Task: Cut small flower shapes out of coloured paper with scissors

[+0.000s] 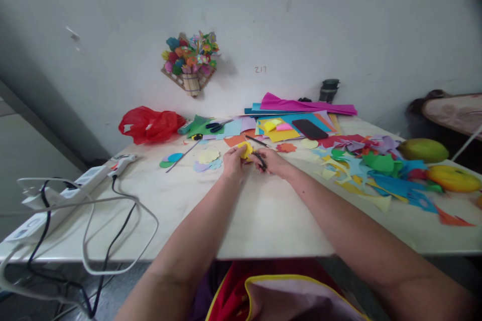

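Far left on my feed, a white power strip (88,176) lay on the pale counter (267,225) among looping cables. Next came a crumpled red plastic bag (145,128) near the wall, then green and blue paper discs (174,157) overlapping beside a thin stick (183,157). Above, a bouquet of craft flowers (191,55) hung on the wall. Pastel scalloped cutouts (208,156) lay just left of the left hand (233,162), with dark-handled scissors (215,127) farther back on a green sheet. The left grip was pinching a yellow paper piece (246,150), held just over the middle of the counter, between the two hands. The right hand (274,161) had its grip closed round the handles of small black scissors (260,161) at that paper's edge; I couldn't tell whether the blades touched it. Beyond the right hand lay an orange scalloped cutout (286,147), then a dark smartphone (310,129) partly on coloured sheets, heaped paper scraps (376,165), and finally a greenish mango (424,150) behind a yellow-orange one (454,178).
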`<state>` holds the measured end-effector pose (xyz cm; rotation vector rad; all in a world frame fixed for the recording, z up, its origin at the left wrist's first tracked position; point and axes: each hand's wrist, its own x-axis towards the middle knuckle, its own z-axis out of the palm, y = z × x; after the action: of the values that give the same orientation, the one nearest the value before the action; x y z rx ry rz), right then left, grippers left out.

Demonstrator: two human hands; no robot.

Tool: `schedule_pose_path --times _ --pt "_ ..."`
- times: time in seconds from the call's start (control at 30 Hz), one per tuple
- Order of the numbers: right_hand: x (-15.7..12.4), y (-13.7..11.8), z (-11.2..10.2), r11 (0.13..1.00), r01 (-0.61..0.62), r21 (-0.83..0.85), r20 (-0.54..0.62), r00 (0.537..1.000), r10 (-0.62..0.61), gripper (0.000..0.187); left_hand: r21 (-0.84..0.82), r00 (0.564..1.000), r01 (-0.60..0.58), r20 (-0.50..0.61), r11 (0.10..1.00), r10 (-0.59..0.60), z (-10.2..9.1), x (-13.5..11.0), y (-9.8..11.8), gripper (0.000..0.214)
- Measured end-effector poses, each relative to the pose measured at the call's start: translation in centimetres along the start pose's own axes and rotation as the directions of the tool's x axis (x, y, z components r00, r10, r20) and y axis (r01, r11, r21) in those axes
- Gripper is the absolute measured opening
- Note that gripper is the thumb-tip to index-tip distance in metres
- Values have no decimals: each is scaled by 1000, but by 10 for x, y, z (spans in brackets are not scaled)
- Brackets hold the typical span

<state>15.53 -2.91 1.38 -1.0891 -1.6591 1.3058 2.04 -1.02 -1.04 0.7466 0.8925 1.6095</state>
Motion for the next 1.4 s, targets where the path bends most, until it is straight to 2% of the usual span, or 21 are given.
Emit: schedule_pose_path --times 0.3,0.77,1.1,1.4 --pt "-2 -4 1 1000 -17 2 -19 1000 17 24 -18 1000 -11 1 1000 11 0 -2 3 24" --pt "10 10 1 997 -2 74 -44 999 5 16 -67 1000 -15 -15 998 14 2 -4 6 30" --pt "1 5 -12 998 9 -56 39 999 -7 30 -2 999 -27 43 1000 27 -3 0 8 35" --pt "6 9 -20 994 38 -98 90 996 -29 29 45 995 -59 81 997 56 -5 2 9 36"
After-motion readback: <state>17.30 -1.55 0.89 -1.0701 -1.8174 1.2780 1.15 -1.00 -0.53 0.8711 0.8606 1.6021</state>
